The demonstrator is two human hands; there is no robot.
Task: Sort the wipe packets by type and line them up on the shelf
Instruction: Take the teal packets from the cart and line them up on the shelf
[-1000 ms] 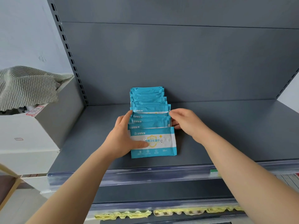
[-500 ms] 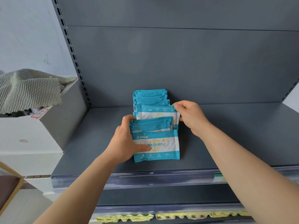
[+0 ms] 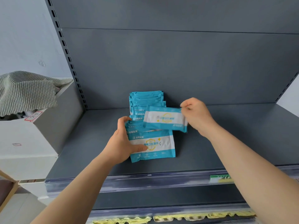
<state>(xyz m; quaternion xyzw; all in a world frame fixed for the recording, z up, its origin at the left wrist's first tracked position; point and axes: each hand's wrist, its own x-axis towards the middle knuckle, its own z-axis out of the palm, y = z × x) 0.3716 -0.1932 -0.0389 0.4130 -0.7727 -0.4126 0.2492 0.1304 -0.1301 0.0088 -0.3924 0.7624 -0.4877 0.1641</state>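
A row of several blue-and-white wipe packets [image 3: 146, 101] overlaps front to back on the grey shelf [image 3: 234, 139]. My left hand [image 3: 124, 141] grips the left edge of the front packets [image 3: 155, 145], thumb on the frontmost one. My right hand [image 3: 196, 115] pinches the right end of a single packet [image 3: 163, 118] and holds it lifted and tilted above the middle of the row.
A white cardboard box [image 3: 24, 138] with a striped grey cloth [image 3: 27, 91] over it stands left of the shelf upright. A clear price rail [image 3: 145, 180] with a green label [image 3: 220, 178] runs along the shelf's front edge. Bare shelf lies to the right.
My right hand has pulled one packet up out of the row and swung it to the right. My left hand stays on the front packets.
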